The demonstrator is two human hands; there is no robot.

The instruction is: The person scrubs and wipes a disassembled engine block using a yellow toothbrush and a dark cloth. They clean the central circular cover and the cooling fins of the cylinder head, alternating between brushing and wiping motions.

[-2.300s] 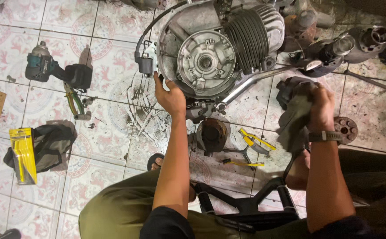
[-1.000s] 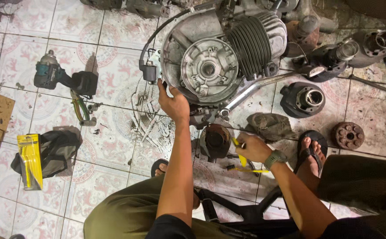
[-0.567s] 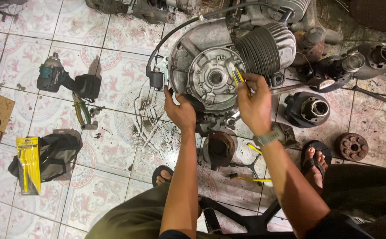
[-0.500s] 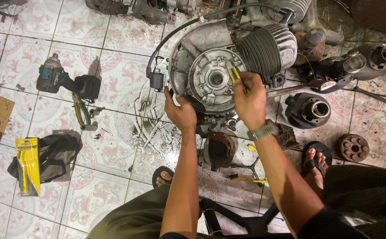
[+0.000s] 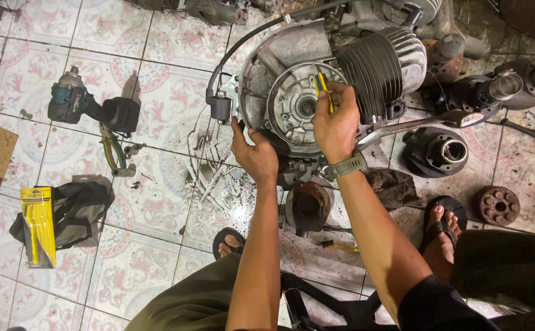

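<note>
Right hand (image 5: 336,122) came up from the floor, fingers pinching a yellow-handled tool (image 5: 324,92) at the engine (image 5: 298,104) hub – left hand (image 5: 255,153) grips the casing – needs careful aim.

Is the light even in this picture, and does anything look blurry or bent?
Head view: light falls brightest on the engine casing and the tiled floor, dimming toward the right edge; the impact driver casts a short shadow; the right hand and left hand look sharp; tile lines bow slightly near the edges.
</note>
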